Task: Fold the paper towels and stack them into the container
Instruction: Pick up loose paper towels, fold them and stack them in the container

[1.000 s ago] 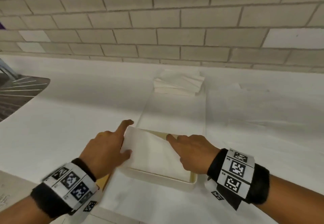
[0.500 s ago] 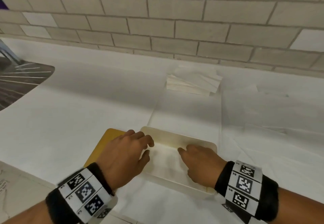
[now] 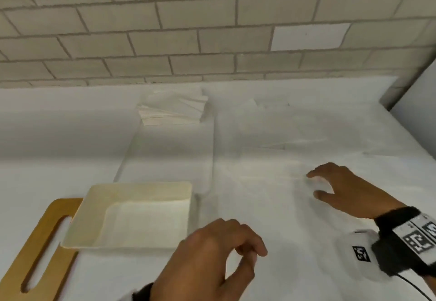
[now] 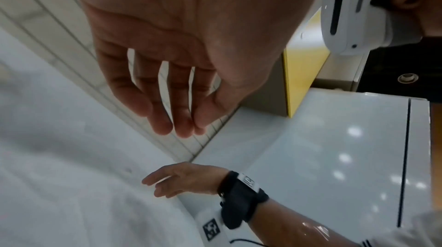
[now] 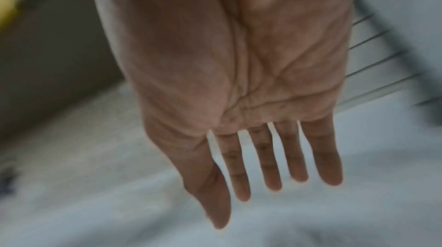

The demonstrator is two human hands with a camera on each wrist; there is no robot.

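Head view showed no readable writing: only black-and-white coded squares on the wrist band [image 3: 415, 239] at the lower right of the frame. Two hands were in view. Nearest, at the bottom centre, the left hand [image 3: 212, 258] hung over the white table covering [image 3: 47, 159] with fingers loosely curled and holding nothing; the left wrist view showed its fingers [image 4: 162, 111] hanging relaxed and apart from the surface. Up and to the right, the right hand [image 3: 346, 190] was spread, fingertips near the covering; whether they touched it could not be told. The right wrist view, blurred, showed its fingers [image 5: 270, 158] straight and parted.

One cream container [image 3: 132, 215] sat at the lower left, just left of the left hand and apart from it, resting partly on one wooden board [image 3: 35, 251] with a slot handle. One folded paper towel [image 3: 146, 225] lay inside the container. Farther back, upper centre, one stack of paper towels [image 3: 172, 109] lay against the brick wall [image 3: 212, 17], well apart from both hands.
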